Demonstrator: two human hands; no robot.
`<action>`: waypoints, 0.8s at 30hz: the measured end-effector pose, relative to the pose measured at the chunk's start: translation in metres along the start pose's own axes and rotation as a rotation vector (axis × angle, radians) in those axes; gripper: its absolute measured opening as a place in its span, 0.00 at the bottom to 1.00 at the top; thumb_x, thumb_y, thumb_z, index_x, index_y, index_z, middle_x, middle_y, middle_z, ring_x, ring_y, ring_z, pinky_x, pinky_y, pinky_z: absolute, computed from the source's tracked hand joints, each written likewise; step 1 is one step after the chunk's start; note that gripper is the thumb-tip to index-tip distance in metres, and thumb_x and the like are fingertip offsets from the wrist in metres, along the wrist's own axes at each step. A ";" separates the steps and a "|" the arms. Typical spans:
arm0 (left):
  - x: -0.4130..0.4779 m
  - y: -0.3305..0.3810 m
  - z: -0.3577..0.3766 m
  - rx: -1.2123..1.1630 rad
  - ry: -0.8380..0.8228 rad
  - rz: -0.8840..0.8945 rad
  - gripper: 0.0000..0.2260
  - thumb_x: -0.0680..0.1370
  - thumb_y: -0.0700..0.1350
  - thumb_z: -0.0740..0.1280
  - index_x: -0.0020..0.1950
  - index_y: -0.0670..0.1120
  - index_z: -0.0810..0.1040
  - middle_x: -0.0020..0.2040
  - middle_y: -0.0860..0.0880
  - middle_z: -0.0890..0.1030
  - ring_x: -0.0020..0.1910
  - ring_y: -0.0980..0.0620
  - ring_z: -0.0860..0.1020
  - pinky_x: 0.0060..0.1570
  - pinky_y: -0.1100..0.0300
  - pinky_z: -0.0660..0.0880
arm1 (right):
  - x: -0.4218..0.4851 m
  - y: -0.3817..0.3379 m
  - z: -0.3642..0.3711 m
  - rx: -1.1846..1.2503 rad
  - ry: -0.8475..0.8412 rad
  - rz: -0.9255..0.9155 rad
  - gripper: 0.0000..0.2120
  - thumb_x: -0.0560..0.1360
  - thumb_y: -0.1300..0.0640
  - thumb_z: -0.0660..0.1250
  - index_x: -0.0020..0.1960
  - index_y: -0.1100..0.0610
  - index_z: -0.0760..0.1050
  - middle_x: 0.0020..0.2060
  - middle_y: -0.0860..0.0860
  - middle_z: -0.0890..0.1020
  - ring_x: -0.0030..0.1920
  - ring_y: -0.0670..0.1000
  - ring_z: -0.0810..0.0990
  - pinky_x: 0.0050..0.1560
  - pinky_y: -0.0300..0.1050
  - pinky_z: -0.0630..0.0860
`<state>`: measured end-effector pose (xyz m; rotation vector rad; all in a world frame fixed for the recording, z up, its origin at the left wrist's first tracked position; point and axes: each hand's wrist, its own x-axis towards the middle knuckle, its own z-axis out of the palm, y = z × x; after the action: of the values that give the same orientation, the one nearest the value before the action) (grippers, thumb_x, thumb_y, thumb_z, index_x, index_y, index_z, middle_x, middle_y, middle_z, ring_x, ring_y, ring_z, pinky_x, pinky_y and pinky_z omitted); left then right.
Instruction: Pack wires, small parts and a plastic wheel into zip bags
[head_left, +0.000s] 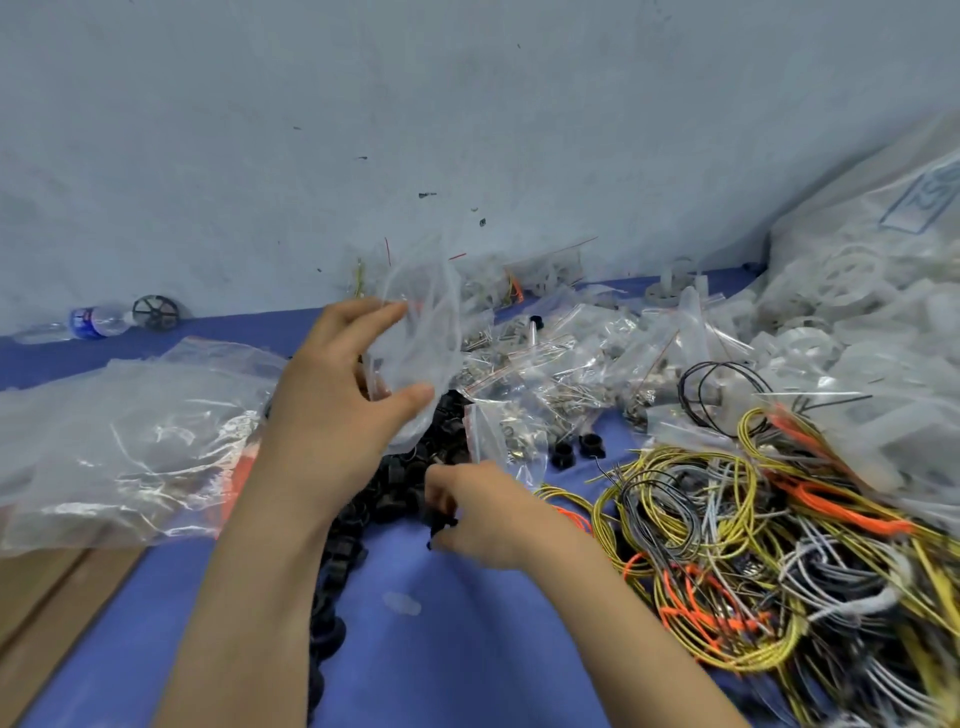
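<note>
My left hand (337, 400) holds a clear zip bag (423, 332) up above the blue table cover, thumb and fingers curled round its edge. Below it lies a heap of small black plastic parts (395, 483). My right hand (483, 514) is at the near edge of that heap and pinches a small black part (441, 522). A tangle of yellow, orange, grey and black wires (753, 561) spreads to the right. White plastic wheels in a large bag (852, 280) are piled at the far right.
Small zip bags with metal parts (550, 374) lie behind the black heap. A big clear plastic bag (130, 441) covers the left side. A water bottle (88, 322) and a black wheel (156, 312) sit by the wall. Brown cardboard (47, 608) shows at bottom left.
</note>
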<state>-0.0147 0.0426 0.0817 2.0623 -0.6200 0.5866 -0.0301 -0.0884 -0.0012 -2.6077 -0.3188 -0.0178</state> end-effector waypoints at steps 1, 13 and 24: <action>0.000 0.001 0.002 0.016 -0.020 0.025 0.28 0.70 0.37 0.76 0.68 0.49 0.75 0.61 0.58 0.70 0.40 0.60 0.69 0.47 0.77 0.65 | -0.003 0.002 -0.011 0.048 0.004 0.023 0.12 0.71 0.62 0.70 0.53 0.59 0.73 0.50 0.57 0.79 0.50 0.57 0.77 0.46 0.47 0.73; -0.007 0.007 0.011 0.065 -0.345 0.026 0.34 0.71 0.32 0.70 0.74 0.52 0.67 0.67 0.64 0.64 0.34 0.60 0.75 0.44 0.76 0.66 | -0.074 -0.006 -0.120 0.804 0.354 -0.114 0.10 0.67 0.66 0.74 0.38 0.53 0.76 0.37 0.54 0.82 0.38 0.55 0.81 0.42 0.41 0.77; -0.014 0.030 0.023 -0.094 -0.461 0.047 0.38 0.69 0.38 0.76 0.75 0.52 0.65 0.71 0.65 0.63 0.28 0.58 0.72 0.36 0.74 0.68 | -0.063 -0.021 -0.109 0.353 0.618 -0.022 0.08 0.70 0.62 0.72 0.42 0.55 0.72 0.38 0.43 0.79 0.34 0.46 0.77 0.33 0.30 0.70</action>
<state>-0.0403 0.0115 0.0799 2.1081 -0.9426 0.0974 -0.0911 -0.1381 0.0997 -2.1181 -0.1112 -0.6929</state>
